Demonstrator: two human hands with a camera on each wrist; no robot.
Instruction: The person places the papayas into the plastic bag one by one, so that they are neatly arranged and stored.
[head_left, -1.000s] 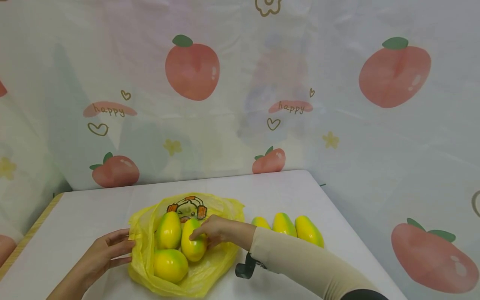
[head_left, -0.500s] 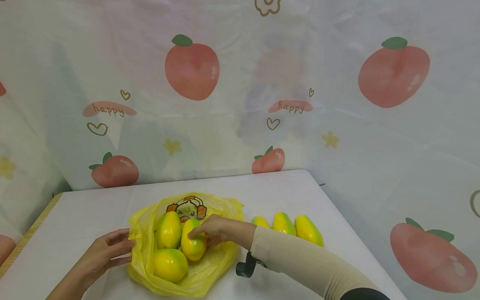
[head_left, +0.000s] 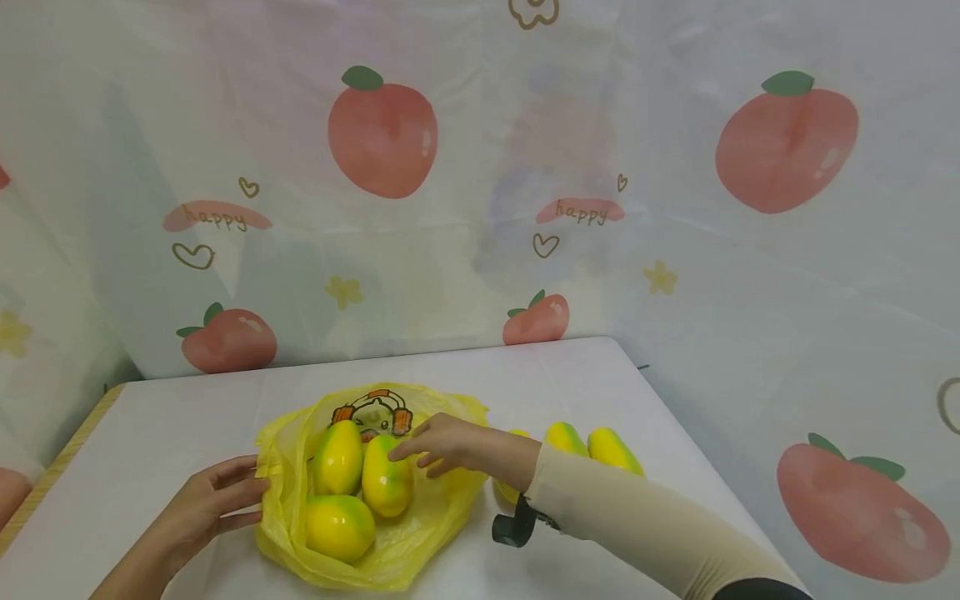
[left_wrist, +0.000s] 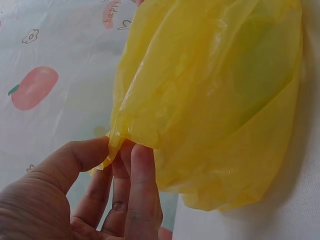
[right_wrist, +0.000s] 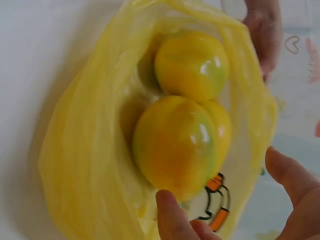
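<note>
A yellow plastic bag [head_left: 438,521] with a cartoon print lies with its mouth spread. Inside it sit three yellow-green mangoes: a back left mango [head_left: 339,458], a right mango [head_left: 387,487] and a front mango [head_left: 341,528]. At the bag's left edge, my left hand [head_left: 206,507] pinches the rim between thumb and fingers, as the left wrist view confirms. My right hand [head_left: 467,445] hovers over the bag's right side, just beside the right mango. Its fingers are spread and grip nothing; in the right wrist view a fingertip [right_wrist: 166,199] appears close to that mango.
On the white table [head_left: 555,379], right of the bag, lie more mangoes: a middle one [head_left: 567,438], a right one [head_left: 615,451] and another [head_left: 508,490] partly hidden by my right wrist. A fruit-printed backdrop [head_left: 465,242] stands behind the table.
My right hand has let go of the right mango, which stays in the bag, and has lifted and shifted slightly right. My left hand keeps its place on the bag's rim.
</note>
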